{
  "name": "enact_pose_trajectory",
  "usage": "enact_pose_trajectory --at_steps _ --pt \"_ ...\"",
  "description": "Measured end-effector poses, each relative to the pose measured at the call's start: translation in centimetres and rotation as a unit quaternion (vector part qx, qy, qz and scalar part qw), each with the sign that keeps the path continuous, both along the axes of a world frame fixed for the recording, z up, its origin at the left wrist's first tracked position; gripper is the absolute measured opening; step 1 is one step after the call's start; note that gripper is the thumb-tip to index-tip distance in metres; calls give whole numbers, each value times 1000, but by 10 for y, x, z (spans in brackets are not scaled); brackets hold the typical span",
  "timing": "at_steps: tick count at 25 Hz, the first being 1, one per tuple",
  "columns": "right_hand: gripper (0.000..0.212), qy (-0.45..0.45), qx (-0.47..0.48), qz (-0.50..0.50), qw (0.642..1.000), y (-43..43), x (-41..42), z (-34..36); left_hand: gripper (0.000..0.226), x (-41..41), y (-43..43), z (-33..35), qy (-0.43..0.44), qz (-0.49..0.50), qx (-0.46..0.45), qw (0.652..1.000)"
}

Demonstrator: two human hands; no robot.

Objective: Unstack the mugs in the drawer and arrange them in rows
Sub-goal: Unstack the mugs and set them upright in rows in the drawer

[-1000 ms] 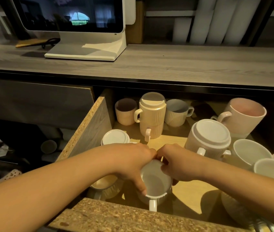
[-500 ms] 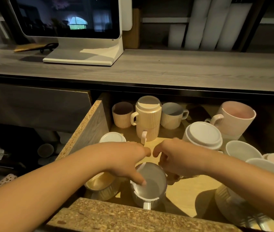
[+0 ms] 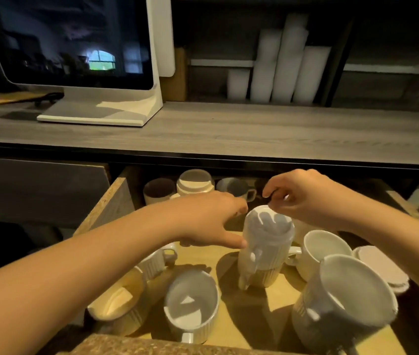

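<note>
The open wooden drawer holds several ribbed mugs. A white mug stands upright at the front, free of my hands. In the middle a stack of two mugs stands with the top one upside down. My left hand hovers just left of the stack's top, fingers apart and holding nothing. My right hand hangs over the stack's upper right, fingers loosely curled and empty. Another stack and two single mugs stand at the back.
A cream mug leans at the front left. A large white mug tilts at the front right, with an open mug and an inverted pinkish one behind it. The countertop overhangs the drawer's back and carries a monitor.
Both hands let go of the white mug at the drawer's front and moved back and up to the middle stack. The camera tilted, so the view shifted.
</note>
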State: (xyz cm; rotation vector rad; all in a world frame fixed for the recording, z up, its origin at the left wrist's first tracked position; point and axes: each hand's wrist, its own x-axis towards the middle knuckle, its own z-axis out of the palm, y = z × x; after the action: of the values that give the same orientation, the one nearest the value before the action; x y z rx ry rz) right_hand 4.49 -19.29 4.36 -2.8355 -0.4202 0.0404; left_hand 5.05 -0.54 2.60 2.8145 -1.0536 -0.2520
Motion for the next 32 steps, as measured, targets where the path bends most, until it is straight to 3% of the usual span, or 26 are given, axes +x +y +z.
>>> enact_pose_trajectory --at_steps 3,7,17,21,25,32 --pt "34 44 -56 -13 997 -8 6 -10 70 13 -18 -9 68 14 22 997" --pt "64 106 -83 -42 990 0 10 -24 73 27 -21 -29 127 30 10 991" --pt "71 14 -164 -64 984 20 11 -40 73 23 -8 -54 200 42 -121 971" --pt "65 6 -88 -54 995 10 8 -37 80 26 -3 -54 209 38 -130 968" --pt "60 63 48 -47 996 -22 9 -19 84 33 7 -53 205 47 -180 961" --pt "58 141 290 69 944 -40 14 -23 67 29 6 -46 271 46 -361 891"
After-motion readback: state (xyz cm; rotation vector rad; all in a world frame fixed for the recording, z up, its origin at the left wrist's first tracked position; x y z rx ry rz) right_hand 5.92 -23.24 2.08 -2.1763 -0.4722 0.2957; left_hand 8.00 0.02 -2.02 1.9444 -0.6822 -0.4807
